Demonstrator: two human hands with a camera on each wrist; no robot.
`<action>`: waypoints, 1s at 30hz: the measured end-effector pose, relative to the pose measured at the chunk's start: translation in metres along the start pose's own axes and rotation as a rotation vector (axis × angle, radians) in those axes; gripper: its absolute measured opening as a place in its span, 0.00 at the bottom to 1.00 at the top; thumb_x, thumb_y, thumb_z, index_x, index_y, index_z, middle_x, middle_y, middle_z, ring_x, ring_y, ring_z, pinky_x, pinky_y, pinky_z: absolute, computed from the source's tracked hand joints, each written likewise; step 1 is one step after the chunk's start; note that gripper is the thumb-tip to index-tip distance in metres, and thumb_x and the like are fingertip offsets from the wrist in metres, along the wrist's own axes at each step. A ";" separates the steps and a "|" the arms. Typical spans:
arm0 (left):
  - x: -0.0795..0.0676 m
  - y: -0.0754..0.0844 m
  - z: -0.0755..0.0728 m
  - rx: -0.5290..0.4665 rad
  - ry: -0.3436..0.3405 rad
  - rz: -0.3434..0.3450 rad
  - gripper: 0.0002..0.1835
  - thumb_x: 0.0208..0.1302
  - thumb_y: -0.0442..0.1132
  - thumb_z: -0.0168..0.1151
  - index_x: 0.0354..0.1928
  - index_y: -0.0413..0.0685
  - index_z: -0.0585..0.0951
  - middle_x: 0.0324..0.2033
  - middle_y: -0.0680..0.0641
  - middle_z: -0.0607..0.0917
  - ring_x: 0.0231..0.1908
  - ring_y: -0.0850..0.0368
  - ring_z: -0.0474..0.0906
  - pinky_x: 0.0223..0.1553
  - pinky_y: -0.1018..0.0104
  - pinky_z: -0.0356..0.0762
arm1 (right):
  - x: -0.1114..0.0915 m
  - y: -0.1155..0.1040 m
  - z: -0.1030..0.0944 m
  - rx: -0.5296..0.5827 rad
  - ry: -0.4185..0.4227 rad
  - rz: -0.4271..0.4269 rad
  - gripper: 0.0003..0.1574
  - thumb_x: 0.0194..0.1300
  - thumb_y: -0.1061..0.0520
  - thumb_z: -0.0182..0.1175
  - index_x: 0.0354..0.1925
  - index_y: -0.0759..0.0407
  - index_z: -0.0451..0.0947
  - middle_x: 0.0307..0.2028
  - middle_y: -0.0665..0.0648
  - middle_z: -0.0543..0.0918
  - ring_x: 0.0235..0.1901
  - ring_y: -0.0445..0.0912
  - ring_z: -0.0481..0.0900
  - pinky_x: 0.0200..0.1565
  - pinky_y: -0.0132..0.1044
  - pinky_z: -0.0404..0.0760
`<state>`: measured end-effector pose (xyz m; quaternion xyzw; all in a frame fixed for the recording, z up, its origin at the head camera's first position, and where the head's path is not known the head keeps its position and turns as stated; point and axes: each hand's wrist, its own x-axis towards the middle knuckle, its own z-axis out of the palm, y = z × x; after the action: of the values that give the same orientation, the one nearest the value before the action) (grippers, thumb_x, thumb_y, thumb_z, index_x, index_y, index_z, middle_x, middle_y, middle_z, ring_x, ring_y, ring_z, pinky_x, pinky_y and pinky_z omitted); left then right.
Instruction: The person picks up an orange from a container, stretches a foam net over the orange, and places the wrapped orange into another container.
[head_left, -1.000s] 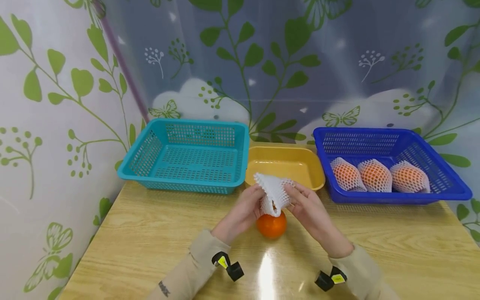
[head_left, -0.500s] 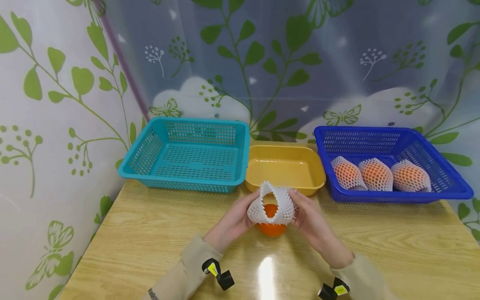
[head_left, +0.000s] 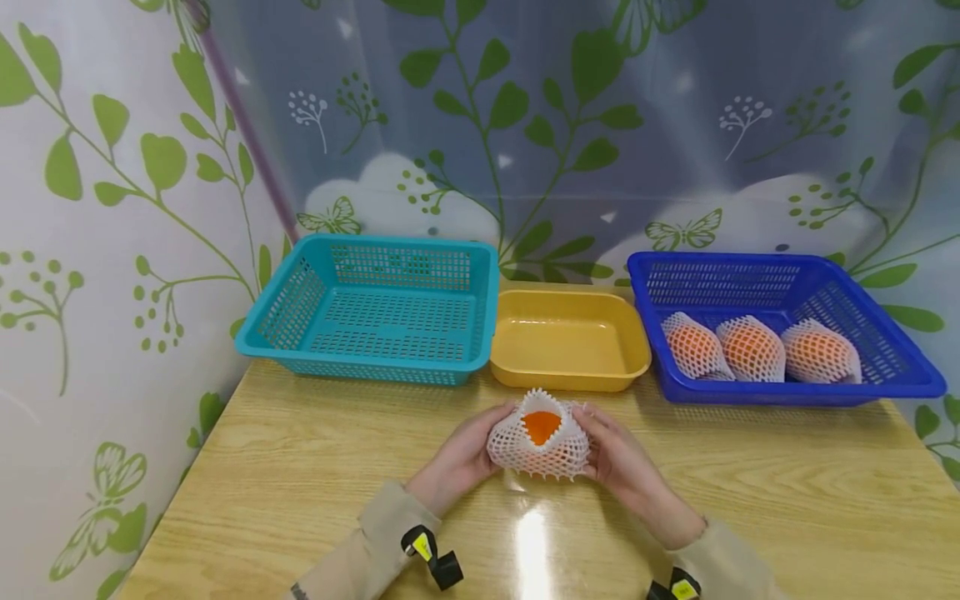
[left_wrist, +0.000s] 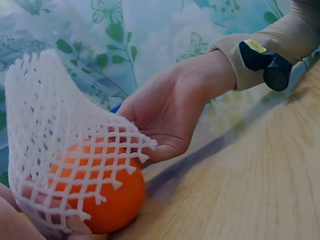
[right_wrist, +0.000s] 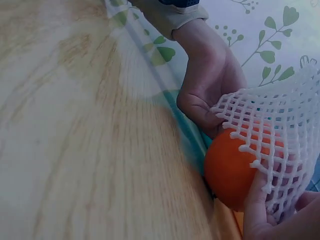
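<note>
A white foam fruit net (head_left: pixel 512 451) is stretched over an orange (head_left: pixel 541 427) on the table, its mouth facing up in the head view. My left hand (head_left: pixel 459 460) grips the net's left side, and my right hand (head_left: pixel 628 463) grips the right side. In the left wrist view the net (left_wrist: pixel 45 120) covers the upper part of the orange (left_wrist: pixel 117 202), whose lower part is bare and sits at the wood. The right wrist view shows the same from the other side, with orange (right_wrist: pixel 227 170) skin below the net's ragged edge. Some fingertips are hidden behind the mesh.
Behind the hands stands a yellow basin (head_left: pixel 570 381). A teal basket (head_left: pixel 375 368) is to its left. To its right, a blue basket (head_left: pixel 795 393) holds three net-wrapped oranges (head_left: pixel 750 350). Wooden table (head_left: pixel 300 467) surface lies around the hands, and a patterned curtain hangs behind.
The net, first bunched above the orange, has been spread wide and drawn down over it. Both hands have come lower, toward the table, on either side of the fruit.
</note>
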<state>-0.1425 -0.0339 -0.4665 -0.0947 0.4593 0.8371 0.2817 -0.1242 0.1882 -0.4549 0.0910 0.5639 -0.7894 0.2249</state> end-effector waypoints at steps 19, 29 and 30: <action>0.007 -0.003 0.009 0.232 0.228 0.100 0.23 0.75 0.49 0.55 0.62 0.41 0.76 0.48 0.43 0.81 0.40 0.57 0.78 0.34 0.69 0.80 | 0.017 0.001 -0.006 -0.259 -0.036 -0.043 0.21 0.83 0.52 0.44 0.63 0.64 0.67 0.40 0.52 0.81 0.39 0.41 0.82 0.40 0.35 0.84; 0.010 0.010 0.022 0.217 0.264 0.270 0.20 0.77 0.49 0.54 0.56 0.39 0.78 0.47 0.44 0.82 0.43 0.57 0.77 0.41 0.70 0.78 | 0.016 -0.015 0.008 -0.222 -0.141 -0.055 0.41 0.83 0.45 0.40 0.80 0.63 0.39 0.64 0.67 0.72 0.47 0.42 0.82 0.51 0.37 0.82; 0.010 0.013 0.025 0.221 0.264 0.306 0.19 0.77 0.48 0.55 0.54 0.39 0.78 0.46 0.45 0.82 0.43 0.57 0.76 0.43 0.70 0.77 | 0.015 -0.017 0.009 -0.195 -0.155 -0.060 0.42 0.83 0.45 0.40 0.80 0.61 0.36 0.63 0.65 0.74 0.47 0.41 0.82 0.52 0.37 0.82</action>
<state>-0.1554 -0.0151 -0.4477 -0.1012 0.5902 0.7949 0.0975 -0.1449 0.1808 -0.4433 -0.0094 0.6215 -0.7418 0.2517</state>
